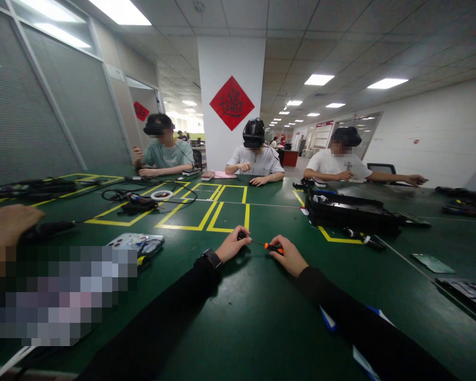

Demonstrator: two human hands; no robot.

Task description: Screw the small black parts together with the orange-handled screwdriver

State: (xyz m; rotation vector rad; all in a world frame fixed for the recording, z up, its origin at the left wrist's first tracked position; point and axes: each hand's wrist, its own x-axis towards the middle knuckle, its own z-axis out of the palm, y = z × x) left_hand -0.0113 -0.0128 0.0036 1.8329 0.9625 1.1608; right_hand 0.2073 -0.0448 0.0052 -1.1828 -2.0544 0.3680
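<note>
My right hand point(289, 256) is closed around the handle of an orange and black screwdriver point(268, 246). Its thin shaft points left, toward my left hand point(232, 244). Between the closed fingers of that hand is a small black part point(241, 235), mostly covered, whose kind I cannot make out. The shaft's tip reaches close to this part; whether they touch is too small to tell. Both hands are just above the green tabletop point(238, 328), near the middle of the view.
A co-worker's hand point(11, 225) at the left edge is by a black-handled tool point(49, 230). Black cables point(130, 201) and a white roll point(162, 196) lie beyond. Rightward are a black tray-like housing point(349, 209) and a green board point(432, 263). Three people sit opposite.
</note>
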